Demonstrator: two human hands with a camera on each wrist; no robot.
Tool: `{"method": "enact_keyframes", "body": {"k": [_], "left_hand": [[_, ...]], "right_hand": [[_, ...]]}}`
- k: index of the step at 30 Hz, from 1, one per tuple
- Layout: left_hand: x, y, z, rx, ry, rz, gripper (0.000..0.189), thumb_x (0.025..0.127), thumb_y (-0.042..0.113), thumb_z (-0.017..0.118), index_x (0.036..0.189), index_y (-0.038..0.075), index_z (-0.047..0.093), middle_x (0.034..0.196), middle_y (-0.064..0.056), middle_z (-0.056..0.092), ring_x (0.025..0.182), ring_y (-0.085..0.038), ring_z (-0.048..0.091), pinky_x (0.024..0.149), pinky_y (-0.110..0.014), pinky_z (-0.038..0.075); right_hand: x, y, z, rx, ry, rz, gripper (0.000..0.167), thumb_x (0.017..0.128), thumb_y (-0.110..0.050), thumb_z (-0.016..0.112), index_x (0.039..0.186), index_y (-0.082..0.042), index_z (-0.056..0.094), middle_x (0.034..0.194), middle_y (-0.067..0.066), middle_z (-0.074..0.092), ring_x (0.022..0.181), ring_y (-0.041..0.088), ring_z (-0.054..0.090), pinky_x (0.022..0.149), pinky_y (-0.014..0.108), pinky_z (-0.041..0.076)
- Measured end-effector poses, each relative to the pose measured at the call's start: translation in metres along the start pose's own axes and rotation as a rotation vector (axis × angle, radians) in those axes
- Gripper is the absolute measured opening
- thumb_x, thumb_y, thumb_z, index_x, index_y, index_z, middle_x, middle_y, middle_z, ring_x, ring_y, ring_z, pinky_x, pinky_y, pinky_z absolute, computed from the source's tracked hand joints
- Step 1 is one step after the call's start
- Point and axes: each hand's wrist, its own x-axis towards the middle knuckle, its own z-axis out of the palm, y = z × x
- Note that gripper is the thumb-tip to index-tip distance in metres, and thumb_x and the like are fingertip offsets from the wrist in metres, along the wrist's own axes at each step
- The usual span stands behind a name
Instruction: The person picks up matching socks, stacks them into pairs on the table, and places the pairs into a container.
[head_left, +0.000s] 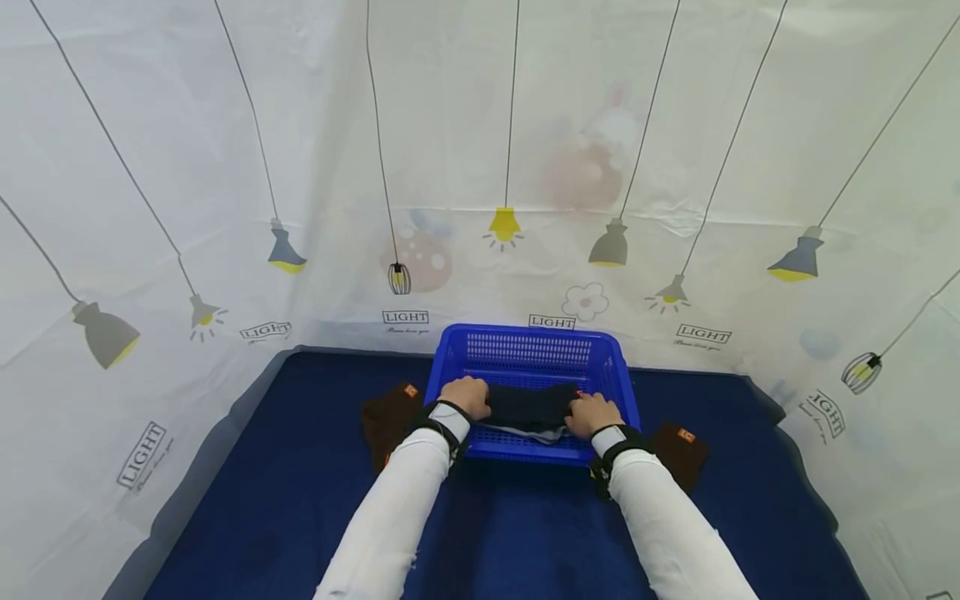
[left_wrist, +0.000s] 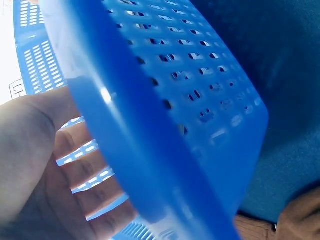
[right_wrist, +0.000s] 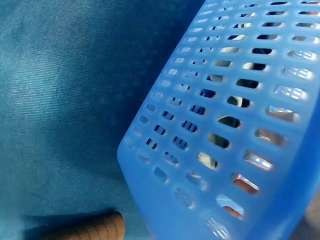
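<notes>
Inside the blue plastic basket [head_left: 525, 450] lies a dark folded cloth [head_left: 528, 407] with a small orange tag near its right end. My left hand [head_left: 467, 396] grips the cloth's left end. At the other end my right hand [head_left: 592, 414] pinches it near the tag. A grey-white cloth [head_left: 536, 434] shows under its front edge. In the left wrist view the fingers [left_wrist: 82, 167] reach down inside the basket, their tips hidden behind the rim. The right wrist view shows mostly the basket's slotted wall [right_wrist: 215, 120], which hides most of that hand.
Brown knitted pieces with orange tags lie on both sides of the basket, one on the left [head_left: 386, 421] and one on the right [head_left: 681, 454], partly behind the forearm. Everything stands on a dark blue cloth surface [head_left: 525, 533]. A printed white curtain [head_left: 480, 125] hangs close behind.
</notes>
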Motion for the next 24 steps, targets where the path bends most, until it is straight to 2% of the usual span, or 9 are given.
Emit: {"method": "enact_keyframes", "body": {"k": [4, 8, 16, 20, 24], "left_hand": [[-0.008, 0.001, -0.003, 0.020, 0.022, 0.013, 0.012, 0.080, 0.025, 0.065, 0.085, 0.016, 0.070, 0.089, -0.004, 0.068, 0.080, -0.022, 0.064, 0.066, -0.042, 0.050], [-0.011, 0.001, -0.006, 0.022, 0.041, 0.023, 0.019, 0.081, 0.028, 0.065, 0.093, 0.015, 0.069, 0.098, -0.005, 0.068, 0.087, -0.025, 0.064, 0.070, -0.044, 0.050], [-0.024, 0.001, -0.013, 0.029, 0.089, 0.058, 0.025, 0.084, 0.029, 0.062, 0.104, 0.015, 0.066, 0.106, -0.005, 0.065, 0.096, -0.025, 0.062, 0.076, -0.043, 0.049], [-0.037, 0.002, -0.015, 0.041, 0.148, 0.081, 0.029, 0.085, 0.028, 0.062, 0.110, 0.014, 0.064, 0.107, -0.007, 0.063, 0.098, -0.026, 0.060, 0.078, -0.043, 0.049], [-0.050, 0.003, -0.011, 0.044, 0.239, 0.121, 0.029, 0.084, 0.028, 0.062, 0.110, 0.013, 0.064, 0.104, -0.007, 0.062, 0.093, -0.027, 0.060, 0.076, -0.042, 0.049]], "right_hand": [[0.001, 0.002, -0.002, -0.009, 0.036, -0.031, 0.036, 0.088, -0.024, 0.056, 0.118, -0.005, 0.060, 0.122, 0.019, 0.055, 0.111, 0.040, 0.048, 0.089, 0.056, 0.038], [0.003, 0.001, -0.007, -0.033, 0.101, -0.067, 0.035, 0.088, -0.025, 0.057, 0.117, -0.006, 0.060, 0.117, 0.019, 0.057, 0.109, 0.040, 0.050, 0.087, 0.056, 0.040], [-0.005, -0.008, -0.013, 0.009, 0.206, -0.141, 0.035, 0.091, -0.026, 0.054, 0.120, -0.008, 0.059, 0.120, 0.017, 0.056, 0.112, 0.038, 0.049, 0.088, 0.056, 0.040], [-0.015, -0.013, -0.012, 0.014, 0.268, -0.174, 0.033, 0.090, -0.026, 0.056, 0.117, -0.009, 0.060, 0.115, 0.015, 0.057, 0.107, 0.036, 0.052, 0.084, 0.054, 0.042], [-0.023, -0.017, -0.010, 0.020, 0.338, -0.204, 0.031, 0.089, -0.026, 0.057, 0.116, -0.010, 0.061, 0.112, 0.012, 0.058, 0.103, 0.033, 0.054, 0.082, 0.052, 0.044]]}}
